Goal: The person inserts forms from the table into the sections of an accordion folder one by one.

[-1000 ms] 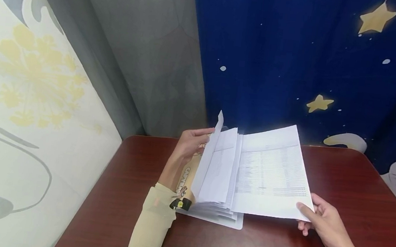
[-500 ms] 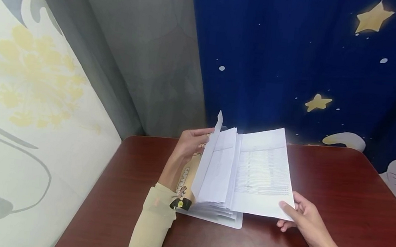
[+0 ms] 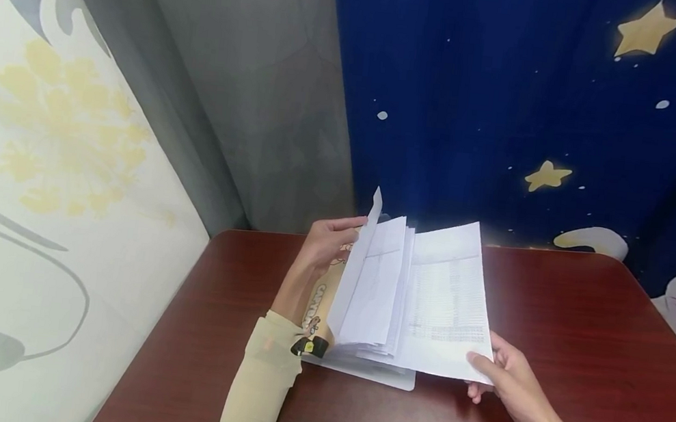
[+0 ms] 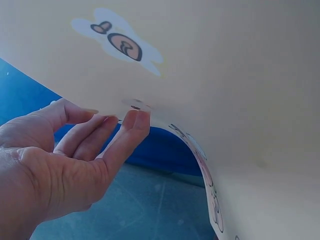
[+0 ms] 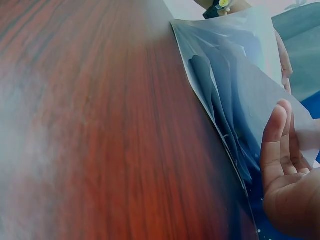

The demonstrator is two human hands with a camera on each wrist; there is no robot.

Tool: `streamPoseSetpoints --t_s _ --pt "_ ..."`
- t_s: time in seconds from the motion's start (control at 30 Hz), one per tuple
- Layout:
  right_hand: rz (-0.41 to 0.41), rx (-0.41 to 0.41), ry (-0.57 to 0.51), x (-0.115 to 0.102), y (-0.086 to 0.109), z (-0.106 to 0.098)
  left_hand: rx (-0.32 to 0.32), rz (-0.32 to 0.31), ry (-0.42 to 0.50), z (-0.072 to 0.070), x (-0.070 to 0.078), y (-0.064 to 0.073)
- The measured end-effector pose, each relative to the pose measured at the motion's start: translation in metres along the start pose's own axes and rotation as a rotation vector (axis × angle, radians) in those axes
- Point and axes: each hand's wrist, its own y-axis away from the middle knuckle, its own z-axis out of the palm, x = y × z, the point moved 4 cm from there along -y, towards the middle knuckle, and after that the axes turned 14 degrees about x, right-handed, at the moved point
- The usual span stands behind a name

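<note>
A document folder (image 3: 320,298) with a tan, cartoon-printed cover and a white inside stands open on the table. My left hand (image 3: 327,243) holds its raised cover by the far edge. In the left wrist view, the thumb and fingertips of the left hand (image 4: 75,150) meet at the cover's edge (image 4: 165,127). Several white papers (image 3: 375,284) stand fanned inside the folder. My right hand (image 3: 506,373) pinches the lower right corner of a printed sheet (image 3: 446,298), thumb on top and fingers beneath. In the right wrist view, its fingers (image 5: 274,132) lie along the sheet.
The folder rests on a dark red wooden table (image 3: 579,332) with rounded far corners. Behind it hang a grey curtain (image 3: 264,93) and a blue curtain (image 3: 478,116) with stars. A patterned white wall or curtain (image 3: 62,244) borders the left side. A black band (image 3: 310,346) sits at my left wrist.
My right hand has moved left toward the folder, bringing the printed sheet's corner along and swinging the sheet closer to the other papers. The left hand keeps its place at the cover.
</note>
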Motion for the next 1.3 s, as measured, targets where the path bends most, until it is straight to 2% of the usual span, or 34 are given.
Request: streamPoseSetpoints --t_s 0.47,0.77,1.3 --pt "0.063 -0.025 0.043 0.011 -0.014 0.026 0.002 0.002 0.008 -0.001 -0.001 -0.002" --pt "0.108 -0.044 0.016 0.017 -0.023 0.045 -0.005 0.017 0.005 -0.001 -0.003 -0.003" --pt "0.116 -0.079 -0.046 0.018 -0.034 0.073 -0.009 0.020 0.001 -0.002 -0.003 -0.004"
